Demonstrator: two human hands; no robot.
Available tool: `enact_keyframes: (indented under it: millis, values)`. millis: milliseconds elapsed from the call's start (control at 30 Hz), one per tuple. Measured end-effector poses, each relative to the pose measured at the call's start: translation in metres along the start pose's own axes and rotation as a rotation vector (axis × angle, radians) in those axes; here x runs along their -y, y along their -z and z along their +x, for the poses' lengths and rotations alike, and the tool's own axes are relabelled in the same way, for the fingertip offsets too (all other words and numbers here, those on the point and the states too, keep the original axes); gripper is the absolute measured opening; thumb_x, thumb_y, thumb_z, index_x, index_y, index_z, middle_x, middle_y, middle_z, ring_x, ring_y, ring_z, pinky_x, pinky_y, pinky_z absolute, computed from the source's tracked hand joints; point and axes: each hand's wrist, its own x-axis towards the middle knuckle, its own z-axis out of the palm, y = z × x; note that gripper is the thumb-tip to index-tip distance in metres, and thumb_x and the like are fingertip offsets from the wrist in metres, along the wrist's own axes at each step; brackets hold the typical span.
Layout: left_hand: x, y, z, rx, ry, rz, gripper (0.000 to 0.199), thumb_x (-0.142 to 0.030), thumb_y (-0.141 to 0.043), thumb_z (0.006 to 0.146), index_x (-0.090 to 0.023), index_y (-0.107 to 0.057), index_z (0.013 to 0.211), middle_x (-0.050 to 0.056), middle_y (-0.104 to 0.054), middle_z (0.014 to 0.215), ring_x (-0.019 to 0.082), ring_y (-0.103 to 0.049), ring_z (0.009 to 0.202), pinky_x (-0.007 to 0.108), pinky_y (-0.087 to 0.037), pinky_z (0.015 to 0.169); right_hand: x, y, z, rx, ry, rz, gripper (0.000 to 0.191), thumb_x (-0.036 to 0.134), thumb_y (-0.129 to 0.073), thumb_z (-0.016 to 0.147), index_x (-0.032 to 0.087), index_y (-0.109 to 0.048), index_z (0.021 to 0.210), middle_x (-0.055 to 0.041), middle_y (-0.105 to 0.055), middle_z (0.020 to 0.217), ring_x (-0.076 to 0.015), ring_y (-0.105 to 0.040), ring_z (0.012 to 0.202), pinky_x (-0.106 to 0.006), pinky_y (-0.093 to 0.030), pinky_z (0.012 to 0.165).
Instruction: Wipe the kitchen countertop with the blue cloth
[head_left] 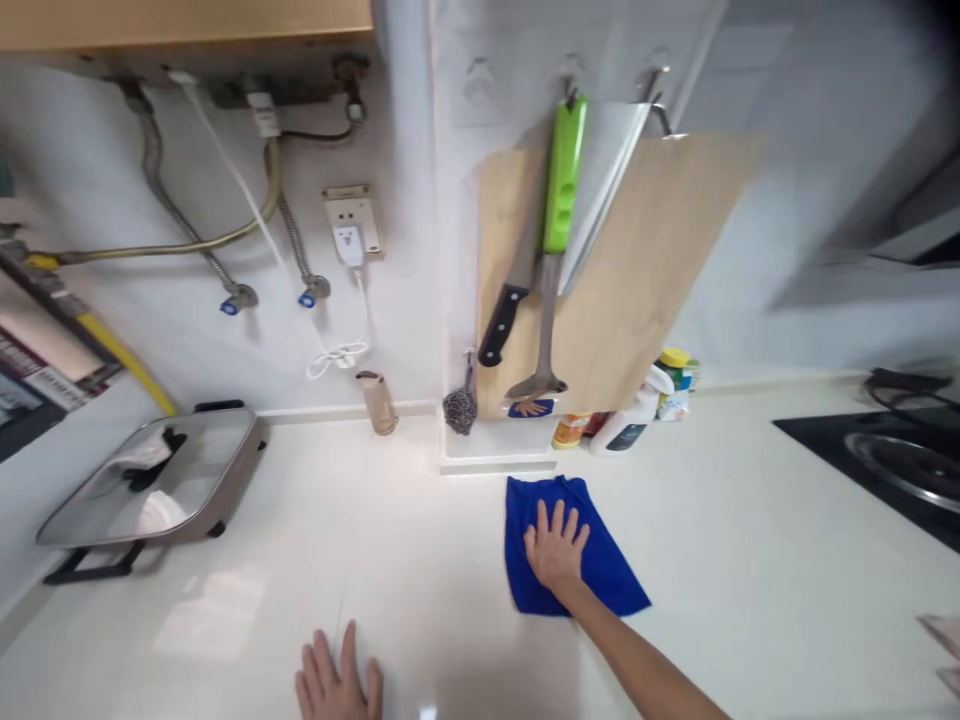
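A blue cloth (pixel 611 570) lies spread on the white countertop (pixel 420 560), just in front of the wall ledge. My right hand (pixel 556 545) rests flat on it, palm down with the fingers spread. At the bottom of the view my left hand (pixel 339 680) is also palm down over the bare counter, fingers apart and holding nothing. Its wrist is cut off by the lower edge.
An electric pan (pixel 225 470) with a glass lid stands at left, a small brownish bottle (pixel 377 403) by the wall. A wooden board (pixel 645 270), knife (pixel 502 325) and ladle (pixel 547 320) hang above bottles (pixel 626 425). A black stove (pixel 885 455) is at right.
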Motion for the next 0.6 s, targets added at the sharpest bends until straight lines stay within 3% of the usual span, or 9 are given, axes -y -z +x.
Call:
enact_keyframes:
  millis: [167,300,433,600]
  values:
    - [-0.001,0.006,-0.002,0.015,-0.027,-0.019,0.053,-0.036,-0.047,0.090,-0.017,-0.054,0.140,0.021,-0.029,0.160,0.039,-0.011,0.152,0.063,-0.027,0.116,0.097,0.028,-0.029,0.092,0.220,0.127,0.065,0.040,-0.041,0.094,0.015,-0.030,0.153,-0.0220,-0.019,0.160,-0.0466,-0.015,0.146,-0.070,-0.004,0.114]
    - [-0.002,0.011,-0.003,-0.027,-0.058,-0.037,0.053,-0.032,-0.050,0.090,-0.017,-0.051,0.141,0.021,-0.028,0.160,0.039,-0.010,0.152,0.064,-0.028,0.115,0.139,0.049,-0.064,0.171,0.494,0.262,0.069,0.048,-0.043,0.095,0.020,-0.025,0.155,-0.0170,-0.011,0.163,-0.0446,-0.006,0.148,-0.067,-0.001,0.116]
    - [-0.002,0.010,-0.002,-0.072,-0.078,-0.067,0.055,-0.031,-0.052,0.089,-0.018,-0.050,0.143,0.019,-0.020,0.164,0.040,-0.011,0.152,0.065,-0.028,0.115,0.130,0.064,-0.100,0.192,0.810,0.346,0.069,0.047,-0.044,0.096,0.026,-0.018,0.157,-0.0121,-0.003,0.164,-0.0421,-0.004,0.149,-0.064,-0.006,0.118]
    - [-0.002,0.010,-0.009,-0.047,-0.083,-0.104,0.055,-0.031,-0.056,0.089,-0.023,-0.049,0.143,0.015,-0.020,0.165,0.039,-0.016,0.151,0.063,-0.033,0.115,0.063,0.075,-0.112,0.189,1.117,0.368,0.068,0.033,-0.047,0.095,0.030,-0.018,0.156,-0.0082,-0.003,0.164,-0.0357,-0.010,0.150,-0.058,-0.018,0.120]
